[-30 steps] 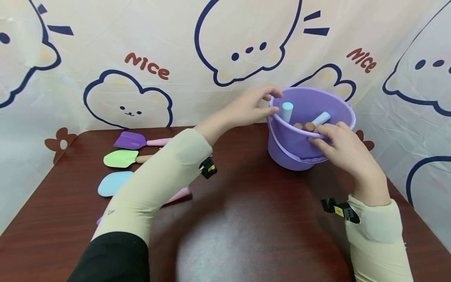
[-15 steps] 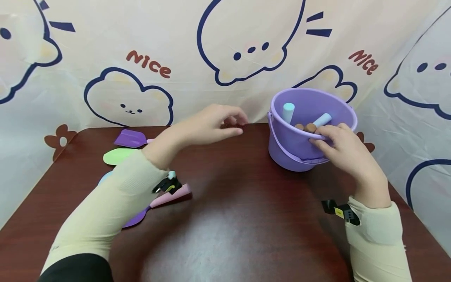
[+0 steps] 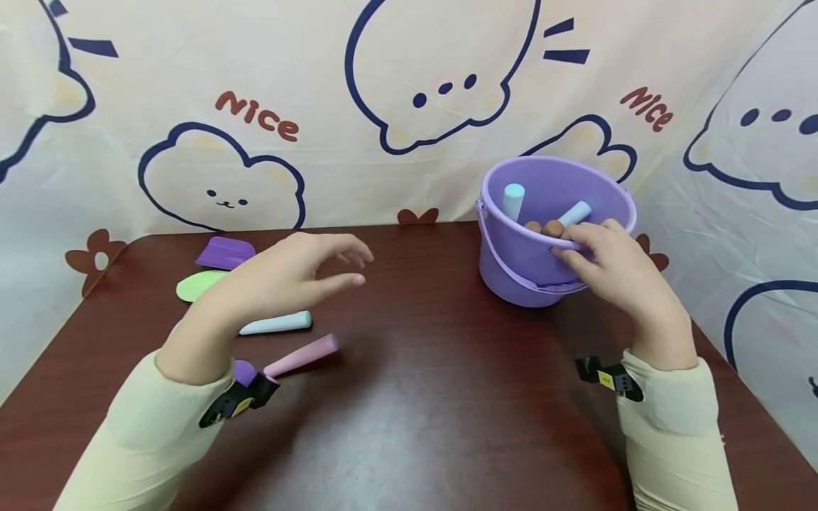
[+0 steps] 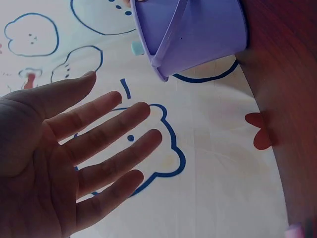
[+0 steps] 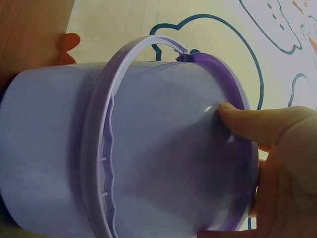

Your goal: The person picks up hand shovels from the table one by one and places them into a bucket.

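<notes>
A purple bucket stands upright at the back right of the table, its handle hanging down the front. Over its near rim my right hand grips the wall, thumb outside and fingers inside; the right wrist view shows the thumb against the bucket. Light-blue handles and brown rounded ends show inside the bucket. My left hand hovers above the toy shovels on the left, fingers spread and holding nothing. Below it lie a light-blue handle and a pink handle.
Behind my left hand lie a purple shovel and a green shovel, both partly covered by the hand and wrist. A printed cloth hangs along the back edge of the brown table.
My left hand has left the bucket's left rim and moved left and nearer, over the shovels. The right hand keeps its grip, and the bucket stays in place.
</notes>
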A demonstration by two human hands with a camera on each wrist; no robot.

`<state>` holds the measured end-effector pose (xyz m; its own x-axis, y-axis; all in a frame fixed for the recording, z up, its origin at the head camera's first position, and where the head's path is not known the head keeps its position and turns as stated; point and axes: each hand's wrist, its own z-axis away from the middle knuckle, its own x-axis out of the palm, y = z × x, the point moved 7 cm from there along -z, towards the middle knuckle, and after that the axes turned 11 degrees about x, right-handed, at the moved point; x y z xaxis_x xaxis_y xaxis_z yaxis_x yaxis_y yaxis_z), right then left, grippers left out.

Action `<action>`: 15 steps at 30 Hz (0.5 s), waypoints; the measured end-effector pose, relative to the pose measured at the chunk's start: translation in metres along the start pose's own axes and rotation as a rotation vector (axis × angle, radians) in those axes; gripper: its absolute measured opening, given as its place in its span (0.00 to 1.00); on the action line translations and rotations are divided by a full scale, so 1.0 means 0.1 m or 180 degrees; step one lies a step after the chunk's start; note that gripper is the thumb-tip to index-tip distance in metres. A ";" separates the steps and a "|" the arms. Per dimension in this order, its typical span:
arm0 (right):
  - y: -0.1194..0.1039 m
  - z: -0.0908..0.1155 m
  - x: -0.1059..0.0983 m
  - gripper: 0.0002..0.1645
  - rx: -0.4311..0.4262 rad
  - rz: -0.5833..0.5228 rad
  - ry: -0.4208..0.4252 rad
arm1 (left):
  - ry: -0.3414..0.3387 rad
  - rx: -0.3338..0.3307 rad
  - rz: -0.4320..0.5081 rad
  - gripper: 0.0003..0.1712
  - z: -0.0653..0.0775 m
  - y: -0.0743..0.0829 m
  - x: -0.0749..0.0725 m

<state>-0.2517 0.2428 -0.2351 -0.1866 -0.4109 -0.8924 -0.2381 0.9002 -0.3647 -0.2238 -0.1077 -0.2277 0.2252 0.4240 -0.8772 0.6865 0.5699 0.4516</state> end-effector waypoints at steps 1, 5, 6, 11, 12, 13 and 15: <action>0.00 0.00 0.01 0.05 0.0005 -0.0003 -0.0002 | 0.0020 -0.0017 -0.0008 0.15 0.04 -0.01 0.01; -0.01 0.00 0.01 0.05 0.0026 -0.0001 0.0006 | 0.0131 -0.0095 0.0070 0.16 0.16 -0.05 0.05; -0.01 0.00 0.01 0.05 0.0026 0.0002 0.0007 | 0.0169 -0.0123 0.0096 0.16 0.18 -0.07 0.06; -0.02 -0.01 0.01 0.06 0.0017 0.0006 -0.0015 | 0.0335 -0.0232 0.0224 0.15 0.29 -0.14 0.12; -0.02 -0.01 0.01 0.06 0.0016 0.0007 -0.0019 | 0.0347 -0.0255 0.0227 0.14 0.30 -0.16 0.14; -0.02 -0.01 0.02 0.06 0.0017 0.0006 -0.0022 | 0.0349 -0.0279 0.0237 0.14 0.31 -0.18 0.16; -0.03 -0.01 0.02 0.06 0.0007 0.0004 -0.0017 | 0.0334 -0.0343 0.0257 0.14 0.34 -0.22 0.22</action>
<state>-0.2525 0.2394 -0.2354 -0.1819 -0.4090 -0.8942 -0.2358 0.9010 -0.3641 -0.2107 -0.1349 -0.2621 0.1994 0.5394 -0.8181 0.5895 0.6008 0.5398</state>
